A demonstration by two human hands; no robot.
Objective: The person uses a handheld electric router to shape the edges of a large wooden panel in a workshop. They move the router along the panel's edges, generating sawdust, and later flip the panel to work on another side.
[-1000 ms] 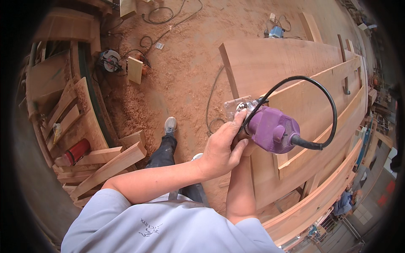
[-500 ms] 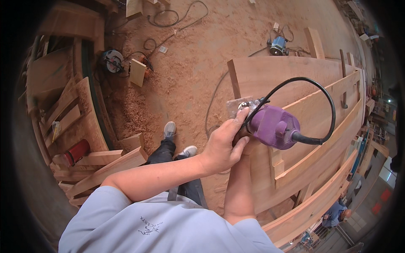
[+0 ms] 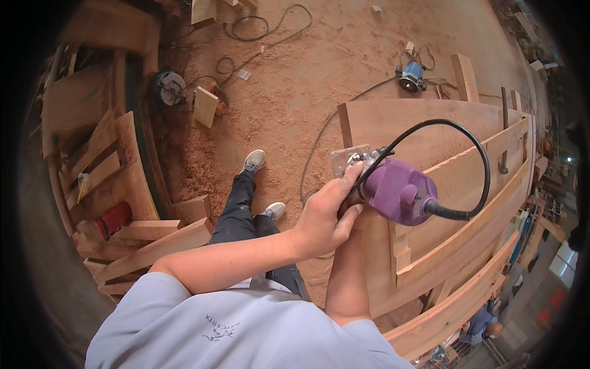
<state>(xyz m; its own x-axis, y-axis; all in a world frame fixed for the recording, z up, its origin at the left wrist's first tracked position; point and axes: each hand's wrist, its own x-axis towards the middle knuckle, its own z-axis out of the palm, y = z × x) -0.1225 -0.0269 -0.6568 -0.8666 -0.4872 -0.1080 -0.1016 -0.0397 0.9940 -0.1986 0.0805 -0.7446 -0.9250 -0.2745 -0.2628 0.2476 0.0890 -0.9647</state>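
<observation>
A purple trim router with a clear base plate is held in front of me, lying on its side, its black cord looping out to the right. My left hand is closed at its base end, the index finger near the metal collet and the thumb bent in below. My right hand comes up from underneath against the router's body, closed on it as far as shows. Most of its fingers are hidden behind my left hand and the tool. Below the router, to the right, stands a wooden frame of wide boards.
Sawdust covers the floor, crossed by black cords. A circular saw and an orange tool lie at far left, a blue router at far right. Stacked timber and a red cylinder are left. A person is at lower right.
My left foot has moved forward across the floor. The view has shifted slightly, so the boards and tools sit lower and further right. Both hands keep their hold on the router.
</observation>
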